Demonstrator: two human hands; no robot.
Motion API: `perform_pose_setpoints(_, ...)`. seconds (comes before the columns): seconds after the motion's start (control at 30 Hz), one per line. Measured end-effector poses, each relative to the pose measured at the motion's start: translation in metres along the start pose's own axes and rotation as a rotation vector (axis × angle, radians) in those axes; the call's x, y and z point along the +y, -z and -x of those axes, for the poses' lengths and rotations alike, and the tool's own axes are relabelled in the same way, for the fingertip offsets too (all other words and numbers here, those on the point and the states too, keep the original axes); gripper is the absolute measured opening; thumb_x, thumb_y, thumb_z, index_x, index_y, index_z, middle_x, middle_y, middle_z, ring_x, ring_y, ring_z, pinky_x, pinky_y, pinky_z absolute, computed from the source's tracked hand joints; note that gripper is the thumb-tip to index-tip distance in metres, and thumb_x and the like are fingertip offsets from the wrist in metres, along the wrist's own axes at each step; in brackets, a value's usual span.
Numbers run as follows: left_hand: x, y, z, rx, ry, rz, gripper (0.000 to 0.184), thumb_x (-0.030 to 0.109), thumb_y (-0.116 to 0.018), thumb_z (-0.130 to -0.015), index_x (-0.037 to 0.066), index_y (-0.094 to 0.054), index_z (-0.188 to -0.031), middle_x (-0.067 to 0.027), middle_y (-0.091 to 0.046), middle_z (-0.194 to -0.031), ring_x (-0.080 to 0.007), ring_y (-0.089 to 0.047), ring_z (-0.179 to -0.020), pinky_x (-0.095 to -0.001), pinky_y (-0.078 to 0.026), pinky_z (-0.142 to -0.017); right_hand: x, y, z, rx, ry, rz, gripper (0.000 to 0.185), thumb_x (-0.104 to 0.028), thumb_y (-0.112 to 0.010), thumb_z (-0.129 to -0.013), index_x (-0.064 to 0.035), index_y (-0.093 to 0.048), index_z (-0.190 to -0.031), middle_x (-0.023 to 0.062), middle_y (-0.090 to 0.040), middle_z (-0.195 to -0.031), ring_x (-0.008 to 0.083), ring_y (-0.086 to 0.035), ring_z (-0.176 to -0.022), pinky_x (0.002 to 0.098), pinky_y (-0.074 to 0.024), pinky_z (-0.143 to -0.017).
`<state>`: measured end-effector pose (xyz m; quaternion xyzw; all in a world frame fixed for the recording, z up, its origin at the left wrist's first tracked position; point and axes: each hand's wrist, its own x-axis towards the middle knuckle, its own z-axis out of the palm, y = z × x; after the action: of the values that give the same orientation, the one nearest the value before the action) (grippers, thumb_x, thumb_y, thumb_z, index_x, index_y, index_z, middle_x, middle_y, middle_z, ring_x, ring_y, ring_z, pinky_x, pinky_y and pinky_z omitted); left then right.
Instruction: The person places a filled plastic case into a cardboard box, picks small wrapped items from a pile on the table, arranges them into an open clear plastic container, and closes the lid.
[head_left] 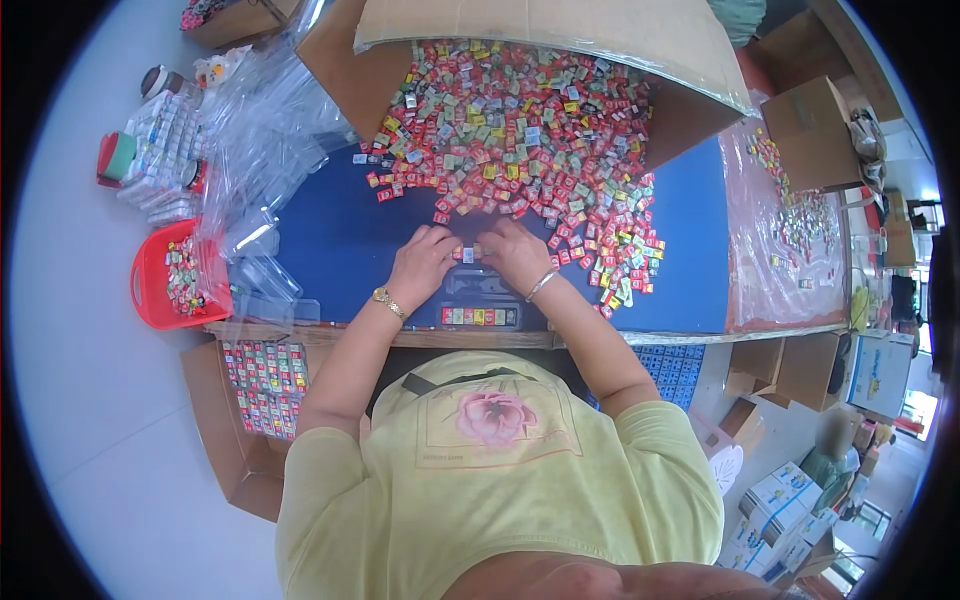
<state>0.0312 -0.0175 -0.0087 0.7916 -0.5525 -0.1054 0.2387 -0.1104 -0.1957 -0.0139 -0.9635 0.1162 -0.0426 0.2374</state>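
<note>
My left hand (424, 264), with a gold watch at the wrist, has its fingers closed at the left end of a short row of small printed blocks (468, 255). From the other side, my right hand (518, 258), wearing a silver bangle, pinches the right end of that row. Fingers cover parts of the row. Just below lies a clear plastic tray (512, 317) holding a line of red, green and yellow blocks (474, 317). Beyond my hands, a large heap of similar blocks (530, 125) spills from a cardboard box (550, 22) onto the blue table surface (335, 225).
Clear plastic trays (262, 130) are piled at the left. A red basket (150, 285) of blocks stands beside the table edge. Below it, an open carton (225, 440) holds packed rows. More blocks lie under plastic sheeting (765, 270) at right. A person (832, 460) is at far right.
</note>
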Motion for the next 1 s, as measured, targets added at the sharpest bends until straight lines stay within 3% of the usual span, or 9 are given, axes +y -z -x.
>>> perform_pose_setpoints(0.37, 0.016, -0.004, -0.004, 0.104, 0.087, -0.029, 0.028, 0.018, -0.083, -0.076, 0.013, -0.076, -0.103, -0.0001, -0.066, -0.106, -0.0232, -0.062, -0.102, -0.0376, -0.056, -0.082, -0.004, -0.007, -0.003, 0.177, 0.048, 0.039, 0.028, -0.026, -0.081, -0.078, -0.0216, -0.074, -0.105, 0.0023, -0.062, -0.098, 0.0244, -0.066, -0.093, 0.0384, -0.0579, -0.072)
perform_pose_setpoints(0.67, 0.027, -0.004, 0.001, 0.037, 0.089, 0.006, 0.030, 0.016, -0.081, -0.078, 0.012, -0.076, -0.107, 0.0000, -0.067, -0.106, -0.0236, -0.062, -0.102, -0.0379, -0.056, -0.082, -0.006, 0.001, 0.014, 0.162, 0.042, 0.013, 0.027, -0.026, -0.081, -0.079, -0.0220, -0.074, -0.104, 0.0018, -0.063, -0.096, 0.0236, -0.066, -0.092, 0.0381, -0.0577, -0.072)
perform_pose_setpoints(1.0, 0.016, 0.008, 0.007, 0.006, 0.092, 0.014, 0.043, 0.011, -0.081, -0.077, 0.008, -0.071, -0.119, -0.0067, -0.065, -0.114, -0.0282, -0.062, -0.106, -0.0388, -0.053, -0.091, -0.008, -0.002, 0.010, 0.136, 0.009, 0.061, 0.026, -0.023, -0.078, -0.078, -0.0247, -0.073, -0.104, 0.0031, -0.063, -0.098, 0.0256, -0.066, -0.092, 0.0396, -0.0578, -0.072)
